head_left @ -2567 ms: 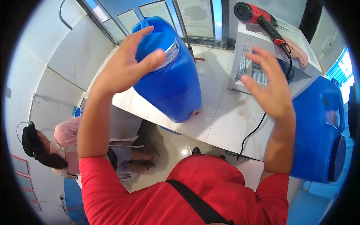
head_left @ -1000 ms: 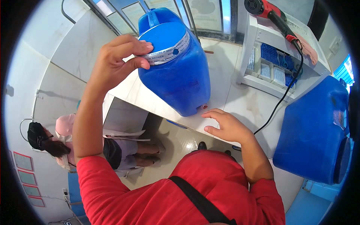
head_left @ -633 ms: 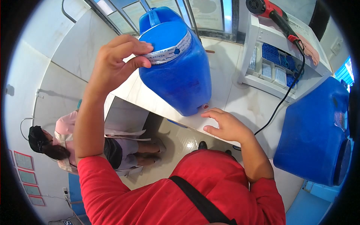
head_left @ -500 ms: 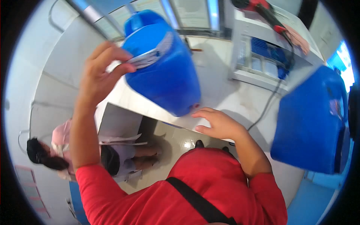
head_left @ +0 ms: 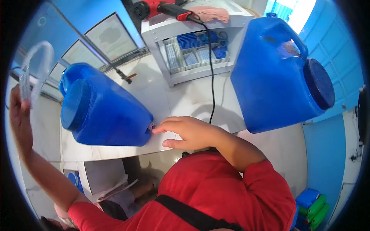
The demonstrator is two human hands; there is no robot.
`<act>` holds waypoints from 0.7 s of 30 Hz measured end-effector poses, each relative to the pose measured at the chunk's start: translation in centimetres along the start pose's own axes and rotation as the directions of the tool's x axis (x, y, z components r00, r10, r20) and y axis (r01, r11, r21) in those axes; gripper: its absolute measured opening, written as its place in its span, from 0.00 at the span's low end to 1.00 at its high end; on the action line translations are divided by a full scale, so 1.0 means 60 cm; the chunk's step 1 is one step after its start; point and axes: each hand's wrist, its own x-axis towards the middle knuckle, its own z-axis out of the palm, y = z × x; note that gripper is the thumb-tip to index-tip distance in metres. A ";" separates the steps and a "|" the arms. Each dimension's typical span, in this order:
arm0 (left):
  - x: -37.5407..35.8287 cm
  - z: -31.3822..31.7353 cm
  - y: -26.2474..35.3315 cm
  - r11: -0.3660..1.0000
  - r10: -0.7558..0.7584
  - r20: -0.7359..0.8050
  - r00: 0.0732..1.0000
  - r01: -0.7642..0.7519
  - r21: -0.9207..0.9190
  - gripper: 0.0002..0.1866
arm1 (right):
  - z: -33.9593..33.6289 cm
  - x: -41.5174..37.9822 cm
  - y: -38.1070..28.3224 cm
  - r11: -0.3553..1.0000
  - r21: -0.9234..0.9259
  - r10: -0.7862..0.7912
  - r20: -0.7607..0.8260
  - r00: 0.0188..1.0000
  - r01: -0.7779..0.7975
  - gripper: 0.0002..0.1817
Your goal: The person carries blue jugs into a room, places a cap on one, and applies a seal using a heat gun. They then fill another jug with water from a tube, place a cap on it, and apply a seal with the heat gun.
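Observation:
A blue plastic jug [head_left: 104, 111] with a wide round cap [head_left: 76, 106] stands on the white counter to the left. My left hand [head_left: 21, 119], raised at the far left, is shut on a looped clear plastic band [head_left: 36, 63], clear of the jug. Low on the jug's near right side is a small spout [head_left: 151, 126]. The fingertips of my right hand [head_left: 189, 133] are right at this spout, with the fingers stretched out and the thumb apart. A second blue jug [head_left: 273, 77] with a dark cap stands to the right.
A white shelf unit [head_left: 165, 57] holds small trays. A red and black heat gun [head_left: 165, 9] and a pink cloth [head_left: 210, 13] lie on top. Its black cord [head_left: 212, 77] runs across the counter [head_left: 185, 100]. At lower left, another person's legs [head_left: 146, 188] show below the counter.
The clear band has come off the left jug's cap and now hangs from my left hand, up and to the left. My right hand stays by the spout. The view has swung right.

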 end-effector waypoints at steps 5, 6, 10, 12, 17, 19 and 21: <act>-0.077 0.144 0.273 0.750 0.351 -0.048 0.935 -0.311 -0.584 0.08 | -0.023 -0.048 -0.090 0.981 0.043 -0.123 -0.617 0.777 0.190 0.25; -0.085 0.181 0.343 0.819 0.463 -0.051 0.885 -0.449 -0.358 0.08 | -0.031 -0.062 -0.108 0.954 -0.174 -0.291 -0.724 0.626 0.242 0.24; -0.076 0.288 0.412 0.609 0.697 0.156 0.700 -0.463 -0.644 0.09 | -0.096 -0.141 -0.220 0.796 -0.604 -0.316 -0.443 0.839 -0.019 0.20; -0.066 0.324 0.436 0.504 0.711 0.102 0.696 -0.403 -0.764 0.09 | -0.097 -0.171 -0.232 0.804 -0.584 -0.167 -0.404 0.899 -0.113 0.19; -0.032 0.374 0.509 0.209 0.825 -0.048 0.563 -0.383 -0.900 0.11 | -0.117 -0.290 -0.267 0.930 -0.262 0.182 -0.278 0.943 -0.257 0.14; -0.009 0.382 0.551 0.172 0.782 -0.126 0.610 -0.405 -0.898 0.20 | -0.154 -0.387 -0.301 0.958 -0.173 0.154 -0.359 0.921 -0.228 0.14; 0.031 0.392 0.581 0.192 0.797 -0.137 0.589 -0.461 -0.867 0.26 | -0.178 -0.497 -0.288 0.964 -0.256 -0.221 -0.601 0.768 0.077 0.15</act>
